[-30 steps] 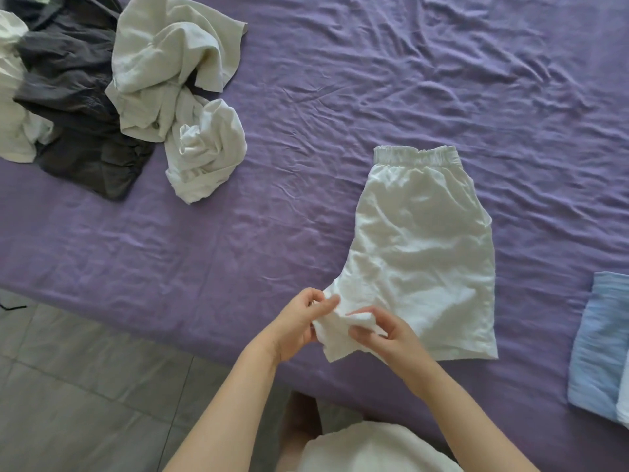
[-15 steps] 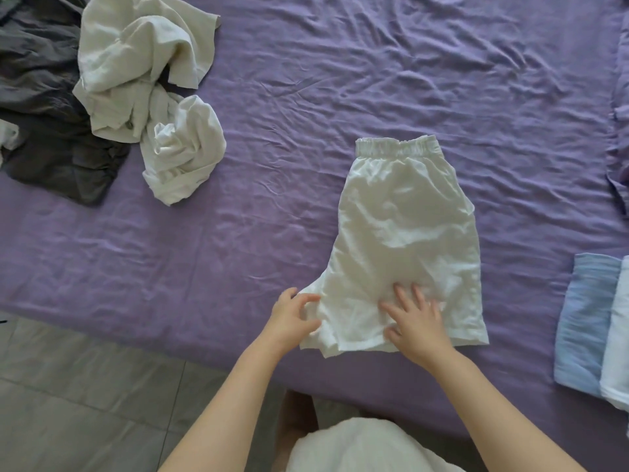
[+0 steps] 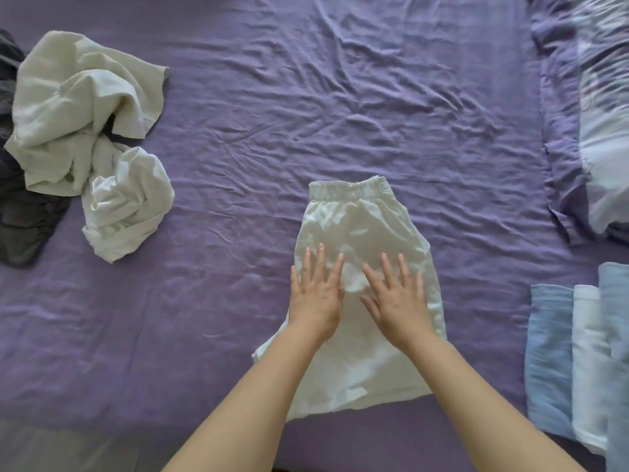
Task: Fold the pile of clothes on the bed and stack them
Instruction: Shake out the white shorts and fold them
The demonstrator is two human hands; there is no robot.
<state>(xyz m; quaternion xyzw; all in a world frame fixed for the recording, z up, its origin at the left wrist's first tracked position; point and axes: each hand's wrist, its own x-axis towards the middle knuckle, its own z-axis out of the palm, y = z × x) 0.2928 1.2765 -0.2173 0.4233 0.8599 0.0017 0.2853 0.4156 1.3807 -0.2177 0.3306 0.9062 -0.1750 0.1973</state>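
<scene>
White shorts (image 3: 357, 226), folded in half lengthwise, lie on the purple bed sheet (image 3: 306, 107) with the elastic waistband at the far end. My left hand (image 3: 316, 291) and my right hand (image 3: 396, 294) both press flat on the middle of the shorts, fingers straight and spread, side by side. A pile of unfolded clothes (image 3: 85, 137), pale and white pieces over dark grey ones, sits at the far left. Folded blue and white clothes (image 3: 575, 362) lie stacked at the right edge.
A purple and pale blue pillow or duvet (image 3: 592, 107) lies bunched at the far right. The near edge of the bed (image 3: 85, 427) runs along the bottom left, with grey floor below it.
Both hands let go of the shorts' near left corner and slid up onto the middle of the fabric, now flat. The view moved forward over the bed.
</scene>
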